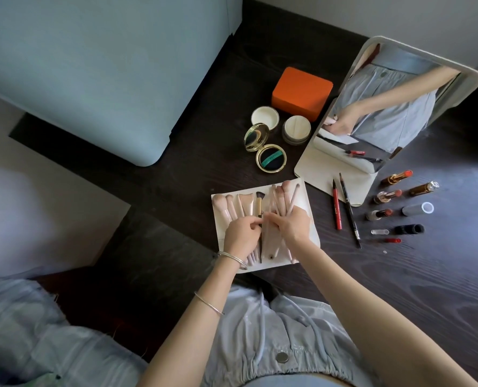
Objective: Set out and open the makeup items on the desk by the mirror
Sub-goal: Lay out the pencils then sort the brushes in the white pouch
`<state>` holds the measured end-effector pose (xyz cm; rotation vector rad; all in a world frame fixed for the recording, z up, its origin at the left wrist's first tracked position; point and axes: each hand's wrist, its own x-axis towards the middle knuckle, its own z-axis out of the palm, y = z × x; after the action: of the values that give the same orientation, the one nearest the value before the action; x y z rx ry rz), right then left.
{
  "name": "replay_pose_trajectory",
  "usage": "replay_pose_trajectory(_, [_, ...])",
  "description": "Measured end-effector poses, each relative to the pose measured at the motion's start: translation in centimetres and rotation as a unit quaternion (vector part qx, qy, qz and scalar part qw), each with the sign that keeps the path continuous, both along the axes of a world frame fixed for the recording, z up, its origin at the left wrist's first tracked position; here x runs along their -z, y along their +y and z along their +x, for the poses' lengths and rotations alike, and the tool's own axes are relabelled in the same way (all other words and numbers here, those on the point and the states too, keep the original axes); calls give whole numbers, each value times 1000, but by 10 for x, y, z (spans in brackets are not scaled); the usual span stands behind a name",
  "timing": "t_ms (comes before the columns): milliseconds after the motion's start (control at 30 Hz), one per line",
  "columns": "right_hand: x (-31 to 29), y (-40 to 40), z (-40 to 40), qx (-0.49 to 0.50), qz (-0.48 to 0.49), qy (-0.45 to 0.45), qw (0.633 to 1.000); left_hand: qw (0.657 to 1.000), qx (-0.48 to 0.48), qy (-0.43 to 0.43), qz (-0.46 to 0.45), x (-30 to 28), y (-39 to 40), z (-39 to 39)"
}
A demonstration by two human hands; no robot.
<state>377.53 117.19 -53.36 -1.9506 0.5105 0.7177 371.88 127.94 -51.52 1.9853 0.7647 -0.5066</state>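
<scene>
A white brush pouch (pixel 304 202) lies open on the dark desk (pixel 399 289) with several pink makeup brushes (pixel 232 205) on it. My left hand (pixel 240 236) pinches a thin dark-handled brush (pixel 259 203) near its middle. My right hand (pixel 290 224) grips a bunch of pink brushes (pixel 281 196) whose heads fan out toward the mirror (pixel 385 107). An open gold compact (pixel 269 157) lies behind the pouch. Open lipsticks (pixel 397 177) and their caps (pixel 416 209) lie to the right.
An orange box (pixel 302 93), a white lid (pixel 264 117) and a round powder jar (pixel 296 129) sit behind the compact. A red pencil (pixel 336 205) and a black pencil (pixel 349 208) lie by the mirror's base. A blue chair (pixel 92 65) stands at the left.
</scene>
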Motion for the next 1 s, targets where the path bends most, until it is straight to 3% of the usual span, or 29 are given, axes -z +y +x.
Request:
replay_pose_trajectory(200, [-1, 2, -4, -55, -44, -16, 997, 1000, -1, 10, 3, 2, -1, 1])
replay_pose_trajectory(667, [3, -5, -6, -9, -4, -9, 1000, 999, -18, -7, -32, 1, 1, 2])
replay_pose_trajectory(833, [-6, -10, -2, 27, 139, 52, 989, 999, -11, -15, -27, -1, 1, 4])
replay_pose_trajectory(1000, [-30, -22, 1, 49, 308, 142, 939, 998, 13, -36, -49, -6, -3, 9])
